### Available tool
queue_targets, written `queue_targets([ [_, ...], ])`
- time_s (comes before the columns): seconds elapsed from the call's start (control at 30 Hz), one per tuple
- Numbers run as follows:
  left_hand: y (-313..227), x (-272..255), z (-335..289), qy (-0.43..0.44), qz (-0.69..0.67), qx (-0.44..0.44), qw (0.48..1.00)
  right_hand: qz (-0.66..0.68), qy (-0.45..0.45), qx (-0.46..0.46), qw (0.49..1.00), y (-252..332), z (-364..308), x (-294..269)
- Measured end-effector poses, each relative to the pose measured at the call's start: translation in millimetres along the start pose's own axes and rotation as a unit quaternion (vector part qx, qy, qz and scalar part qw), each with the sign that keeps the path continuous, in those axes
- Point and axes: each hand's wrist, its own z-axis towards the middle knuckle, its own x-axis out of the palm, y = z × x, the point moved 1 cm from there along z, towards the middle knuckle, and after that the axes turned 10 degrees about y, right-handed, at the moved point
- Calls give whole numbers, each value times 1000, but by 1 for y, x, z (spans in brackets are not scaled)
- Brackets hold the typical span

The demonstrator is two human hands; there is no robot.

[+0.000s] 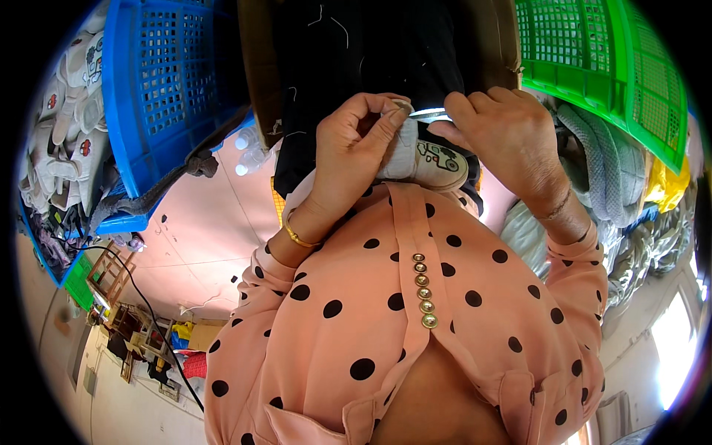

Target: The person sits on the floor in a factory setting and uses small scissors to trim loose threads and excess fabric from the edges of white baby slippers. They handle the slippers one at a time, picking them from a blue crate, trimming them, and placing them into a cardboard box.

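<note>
A small white shoe point(437, 167) with a dark vehicle picture on its toe lies in my lap, against the front of my spotted shirt. My left hand point(354, 144) is closed on the shoe's upper edge, with thumb and forefinger pinched together near its top. Opposite it, my right hand point(508, 133) is closed around a thin, shiny metal tool point(430, 114). The tool's narrow tip points left, close to the left fingertips. Most of it is hidden in the right hand, so its exact kind does not show.
A blue plastic basket point(141, 96) stands at the left, beside a heap of white shoes point(70, 141). At the right is a green basket point(593, 63) above grey cloth point(601, 163) and a yellow bag point(666, 182). Clear plastic bottles point(251, 152) lie on the pink floor.
</note>
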Motion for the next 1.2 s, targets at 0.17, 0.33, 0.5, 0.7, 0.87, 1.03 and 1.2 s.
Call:
queue_targets([
  [0.17,-2,-2,1,-9,-13,-1,1000,197,35,59,978,-12,4,9],
  [0.33,-2,-3,1,11,-67,-5,998,637,112,156,747,8,12,37],
  [0.5,1,-22,3,-41,92,95,990,783,128,170,585,19,12,52],
  [0.7,-29,-29,-9,25,506,251,825,802,112,206,549,23,11,51],
  [0.87,-13,-14,-6,39,512,288,809,793,81,155,584,28,13,50],
  [1.03,-23,-41,8,-96,461,228,852,798,83,183,569,25,10,45],
  [1.2,-30,-64,10,-179,575,226,766,796,90,182,571,19,9,45],
])
